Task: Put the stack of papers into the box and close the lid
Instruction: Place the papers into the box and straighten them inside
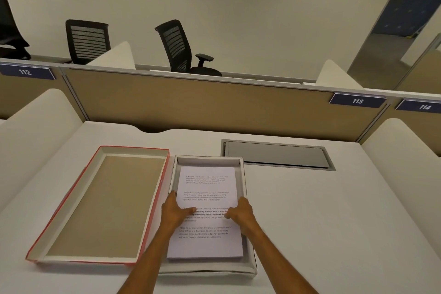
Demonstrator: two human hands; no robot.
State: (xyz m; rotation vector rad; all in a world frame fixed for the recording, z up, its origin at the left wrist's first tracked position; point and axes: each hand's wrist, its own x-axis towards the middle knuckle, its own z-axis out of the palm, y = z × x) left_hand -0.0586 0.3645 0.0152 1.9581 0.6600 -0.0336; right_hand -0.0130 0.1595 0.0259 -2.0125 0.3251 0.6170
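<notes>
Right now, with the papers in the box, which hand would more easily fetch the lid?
Probably the left hand. The lid lies open side up just left of the box, right beside it, while the right hand would have to cross over the papers.
</notes>
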